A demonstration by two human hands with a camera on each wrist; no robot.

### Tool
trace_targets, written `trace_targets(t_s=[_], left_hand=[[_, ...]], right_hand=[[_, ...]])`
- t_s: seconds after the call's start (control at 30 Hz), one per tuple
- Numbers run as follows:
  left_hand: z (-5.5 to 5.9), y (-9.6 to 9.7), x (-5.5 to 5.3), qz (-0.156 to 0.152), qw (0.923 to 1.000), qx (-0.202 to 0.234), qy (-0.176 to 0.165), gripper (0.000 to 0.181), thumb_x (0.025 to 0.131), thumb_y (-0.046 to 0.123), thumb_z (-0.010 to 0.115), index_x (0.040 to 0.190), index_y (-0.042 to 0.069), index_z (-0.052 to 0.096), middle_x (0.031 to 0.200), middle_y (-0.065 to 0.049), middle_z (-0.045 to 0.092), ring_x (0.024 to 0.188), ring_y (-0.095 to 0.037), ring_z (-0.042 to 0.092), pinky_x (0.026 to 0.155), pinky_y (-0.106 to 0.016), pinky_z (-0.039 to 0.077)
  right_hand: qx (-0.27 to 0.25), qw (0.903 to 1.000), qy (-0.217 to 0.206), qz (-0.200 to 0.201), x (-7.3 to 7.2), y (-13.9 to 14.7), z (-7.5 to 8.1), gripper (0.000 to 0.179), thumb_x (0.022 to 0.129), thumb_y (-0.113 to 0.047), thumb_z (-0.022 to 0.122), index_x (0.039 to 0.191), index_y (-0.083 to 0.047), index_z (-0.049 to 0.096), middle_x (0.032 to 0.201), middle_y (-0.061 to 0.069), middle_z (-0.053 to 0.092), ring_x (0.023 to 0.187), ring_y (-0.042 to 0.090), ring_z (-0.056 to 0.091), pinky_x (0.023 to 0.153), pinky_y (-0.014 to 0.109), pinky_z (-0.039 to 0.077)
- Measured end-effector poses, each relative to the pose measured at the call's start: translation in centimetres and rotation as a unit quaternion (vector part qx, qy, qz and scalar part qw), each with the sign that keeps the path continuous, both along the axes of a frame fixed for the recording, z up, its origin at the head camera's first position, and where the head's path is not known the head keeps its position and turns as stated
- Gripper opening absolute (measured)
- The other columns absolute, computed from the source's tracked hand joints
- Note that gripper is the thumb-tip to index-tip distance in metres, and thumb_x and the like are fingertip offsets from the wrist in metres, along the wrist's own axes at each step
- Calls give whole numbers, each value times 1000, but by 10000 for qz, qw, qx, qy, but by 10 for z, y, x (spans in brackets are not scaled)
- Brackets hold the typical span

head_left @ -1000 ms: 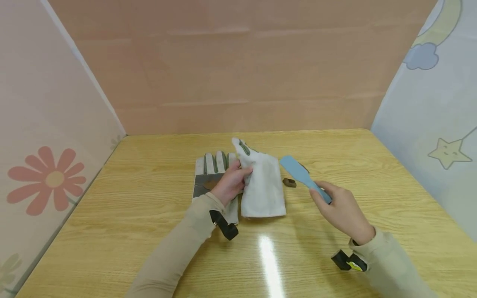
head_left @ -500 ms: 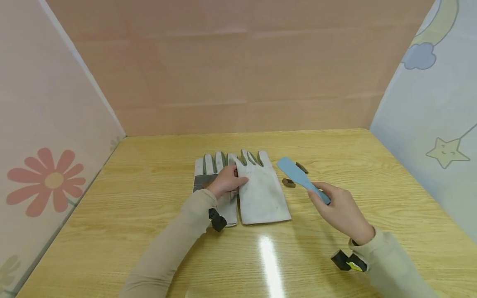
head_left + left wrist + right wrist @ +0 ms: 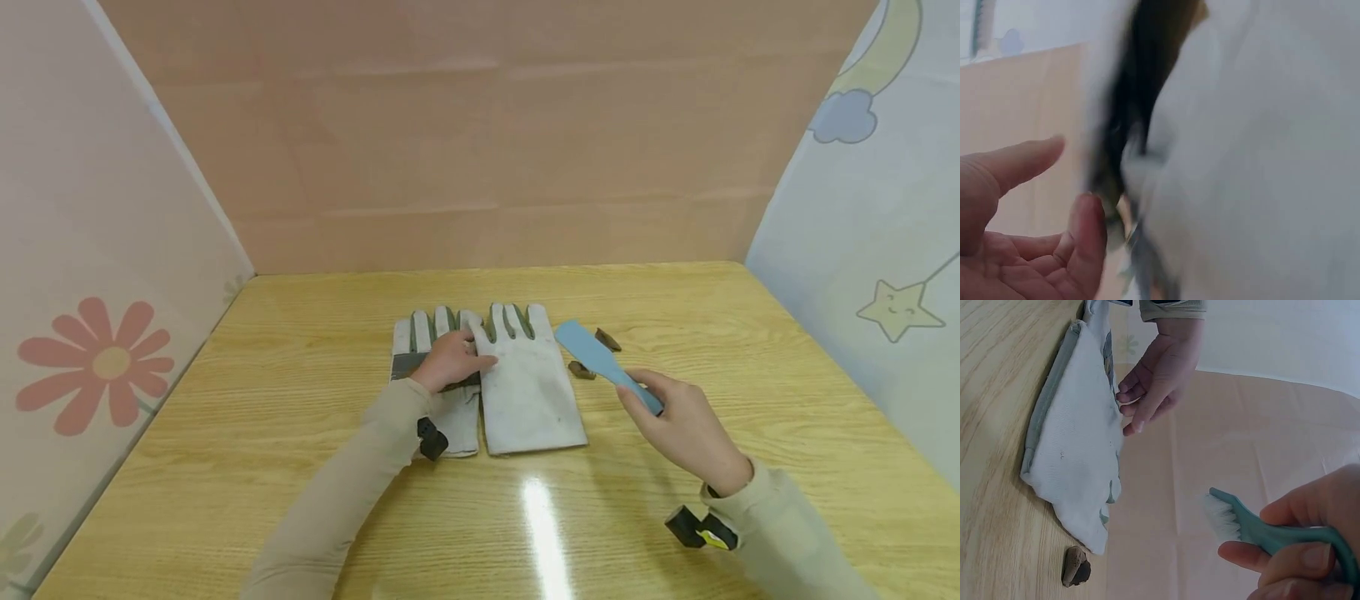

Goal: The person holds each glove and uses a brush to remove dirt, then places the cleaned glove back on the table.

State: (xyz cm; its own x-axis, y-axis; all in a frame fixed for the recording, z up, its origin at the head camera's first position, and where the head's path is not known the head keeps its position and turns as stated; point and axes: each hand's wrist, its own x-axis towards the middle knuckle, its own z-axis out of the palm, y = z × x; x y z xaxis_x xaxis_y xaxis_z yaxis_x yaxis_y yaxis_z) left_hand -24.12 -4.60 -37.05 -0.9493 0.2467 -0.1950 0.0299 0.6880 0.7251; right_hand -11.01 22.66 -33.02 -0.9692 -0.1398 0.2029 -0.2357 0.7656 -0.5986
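Two white work gloves with green between the fingers lie side by side on the wooden table. The left glove (image 3: 459, 425) shows a dark grey palm band; the right glove (image 3: 528, 400) shows a plain white face. My left hand (image 3: 452, 360) is over where they meet, thumb and fingers apart with nothing pinched, as the left wrist view shows the hand (image 3: 1029, 225) beside the white cloth (image 3: 1260, 156). In my right hand (image 3: 686, 421) I hold a blue brush (image 3: 588, 346) by its handle; its white bristles (image 3: 1221, 515) show in the right wrist view.
Two small brown chunks, a nearer one (image 3: 581, 370) and a farther one (image 3: 608, 339), lie right of the gloves, close to the brush. Patterned panels stand left and right, and a plain peach panel (image 3: 480, 150) stands behind the wooden tabletop (image 3: 285, 400).
The right glove, earlier lifted and tilted in my left hand, has come down flat beside the other. My left hand has let go of it. The brush has shifted only slightly.
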Motion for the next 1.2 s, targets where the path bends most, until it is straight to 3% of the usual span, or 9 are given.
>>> trace_targets(t_s=[0.13, 0.33, 0.5, 0.6, 0.7, 0.9, 0.97, 1.1, 1.2], left_hand=[[6, -27, -2, 297, 9988, -334, 196, 54, 91, 39, 57, 131, 3, 50, 106, -13, 62, 84, -21, 57, 69, -32, 47], [7, -81, 2, 542, 9946, -848, 260, 55, 94, 36, 51, 130, -5, 46, 123, -25, 54, 104, -34, 56, 84, -42, 48], [-3, -106, 7, 305, 9914, -1229, -316, 65, 90, 36, 58, 127, -15, 42, 109, -30, 59, 79, -26, 62, 83, -41, 49], [-11, -111, 6, 316, 9920, -1058, -611, 67, 85, 33, 66, 126, -15, 45, 105, -28, 61, 66, -17, 60, 86, -39, 49], [-16, -113, 4, 450, 9942, -692, -694, 59, 82, 28, 70, 121, -12, 53, 111, -24, 62, 72, -13, 62, 85, -37, 51], [-21, -114, 1, 444, 9925, 236, -1117, 32, 89, 21, 61, 107, -5, 62, 93, -10, 65, 80, -14, 60, 74, -29, 54], [-22, -114, 1, 457, 9900, 389, -1276, 32, 92, 22, 57, 109, -5, 57, 94, -8, 60, 83, -15, 58, 73, -29, 54], [-22, -113, -1, 389, 9828, 940, -1544, 39, 96, 19, 50, 127, -3, 45, 108, -13, 58, 88, -14, 58, 76, -28, 53], [-18, -114, -1, 263, 9784, 1386, -1512, 44, 96, 11, 47, 137, -2, 37, 110, -16, 61, 83, -11, 62, 74, -27, 54]], right_hand=[[12, 10000, -14, 20, 0, -1, 0, 34, 97, -23, 51, 120, 1, 59, 48, -6, 36, 37, 2, 22, 37, 22, 28], [-30, 10000, -12, 85, 0, -2, -1, 33, 97, -23, 51, 118, 0, 60, 48, -6, 36, 37, 1, 22, 36, 22, 28], [-67, 9999, -10, 137, 0, -4, -3, 31, 96, -22, 51, 117, 0, 60, 47, -6, 36, 37, 1, 23, 37, 22, 28], [-85, 9998, 58, 152, -1, -6, -4, 29, 96, -21, 53, 115, -1, 61, 47, -6, 35, 37, 2, 23, 37, 22, 28], [-85, 9998, 106, 170, -1, -7, -4, 28, 95, -20, 54, 115, -1, 62, 46, -6, 34, 37, 2, 22, 37, 22, 28], [-91, 9997, 114, 197, -2, -7, -6, 27, 95, -20, 54, 114, -2, 62, 46, -6, 35, 37, 1, 22, 37, 22, 28], [-94, 9996, 148, 211, -2, -7, -7, 26, 95, -19, 54, 113, -3, 63, 46, -7, 34, 37, 1, 22, 37, 22, 28], [-70, 9994, 246, 237, -2, -8, -8, 25, 94, -19, 55, 112, -3, 63, 46, -7, 33, 38, 0, 22, 38, 22, 27], [-39, 9992, 298, 269, -2, -8, -8, 25, 94, -18, 55, 112, -2, 63, 46, -7, 33, 38, -1, 21, 38, 21, 28]])
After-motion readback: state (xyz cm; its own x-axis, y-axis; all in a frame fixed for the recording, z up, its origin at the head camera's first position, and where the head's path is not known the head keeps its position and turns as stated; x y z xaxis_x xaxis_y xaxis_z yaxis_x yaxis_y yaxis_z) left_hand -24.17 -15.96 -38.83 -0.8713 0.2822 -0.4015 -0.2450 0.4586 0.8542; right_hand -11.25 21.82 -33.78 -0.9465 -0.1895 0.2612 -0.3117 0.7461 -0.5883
